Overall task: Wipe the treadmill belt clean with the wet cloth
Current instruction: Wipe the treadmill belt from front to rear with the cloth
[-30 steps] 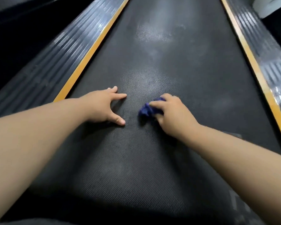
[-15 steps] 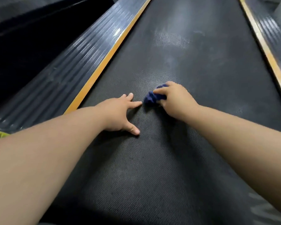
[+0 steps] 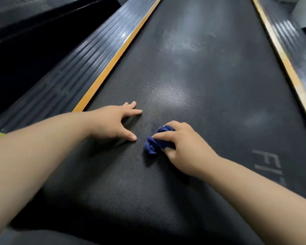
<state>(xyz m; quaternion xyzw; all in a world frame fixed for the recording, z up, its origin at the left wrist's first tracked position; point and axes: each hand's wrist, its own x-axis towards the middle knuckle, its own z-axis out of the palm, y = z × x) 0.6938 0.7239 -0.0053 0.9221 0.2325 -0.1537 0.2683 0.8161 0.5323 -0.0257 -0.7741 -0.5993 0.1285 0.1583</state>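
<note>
Cloth (image 3: 155, 143), a small blue wad, is pinched in the right grip (image 3: 185, 147) and pressed on the treadmill belt (image 3: 210, 85), mid-width. Left grip (image 3: 113, 121) is spread alongside, holding nothing. Streaks could be left by so small a wad. Open belt lies ahead; orange edge strips (image 3: 113, 62) bound both sides.

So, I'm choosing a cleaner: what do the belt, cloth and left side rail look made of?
Belt: probably matte black rubber, finely dimpled. Cloth: soft blue fabric, bunched in folds. Left side rail: glossy, ribbed, catching highlights; plastic or metal, can't tell.
</note>
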